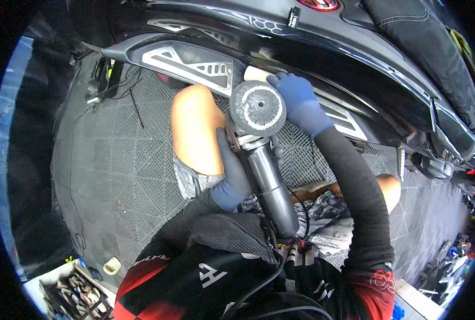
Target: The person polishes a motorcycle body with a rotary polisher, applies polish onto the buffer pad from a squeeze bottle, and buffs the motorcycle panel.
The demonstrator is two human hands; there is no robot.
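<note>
A black power polisher [272, 186] with a round, white-smeared pad [257, 106] lies over my lap, pad facing up. My left hand [232, 165], in a blue and grey glove, is wrapped round the polisher just below its head. Beyond the pad, my right hand [296, 98], in a blue glove, has its fingers on a cream-coloured block or bottle [257, 74] at the vehicle's side step. The lower part of that cream thing is partly covered by the pad.
A glossy black vehicle side [322, 58] with a step and silver tread plates [195, 66] spans the top. Cables and a dark device [107, 80] lie at the left on the grey grid floor [104, 160]. A box of assorted items [77, 293] stands at the bottom left.
</note>
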